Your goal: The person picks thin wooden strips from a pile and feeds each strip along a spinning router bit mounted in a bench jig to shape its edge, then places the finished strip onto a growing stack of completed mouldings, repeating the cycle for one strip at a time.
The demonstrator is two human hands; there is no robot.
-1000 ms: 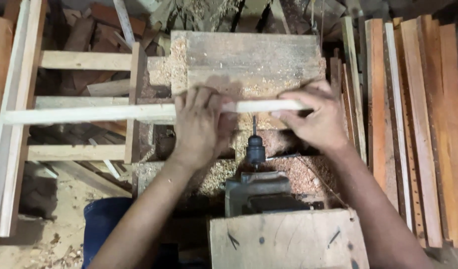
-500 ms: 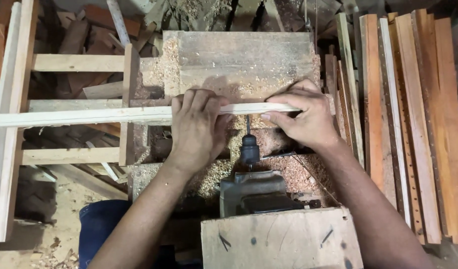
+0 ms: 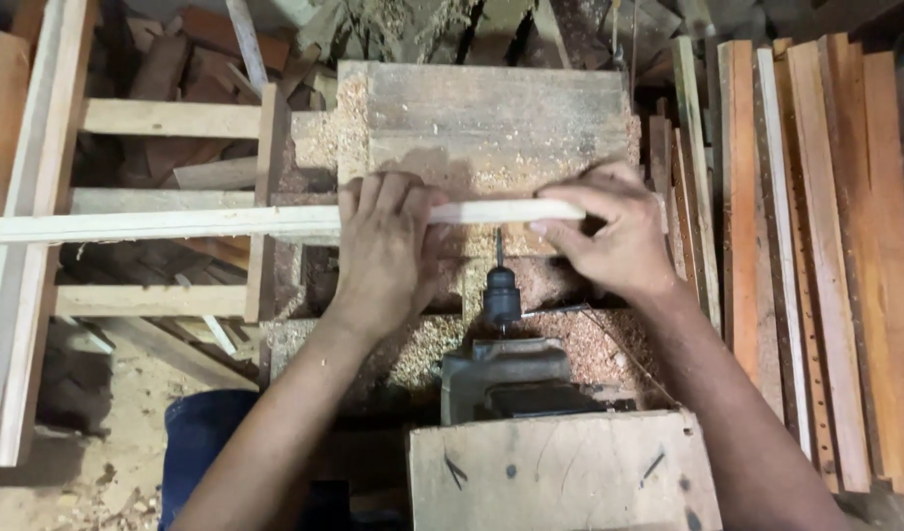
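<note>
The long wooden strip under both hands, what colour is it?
Pale cream wooden strip, seen from the head view.

Reddish wooden slats stood stacked along right side. Pale wooden frame lay at left over scrap wood. Sawdust covered machine bed. Blue container sat low left. Wooden board lay nearest camera.
</note>
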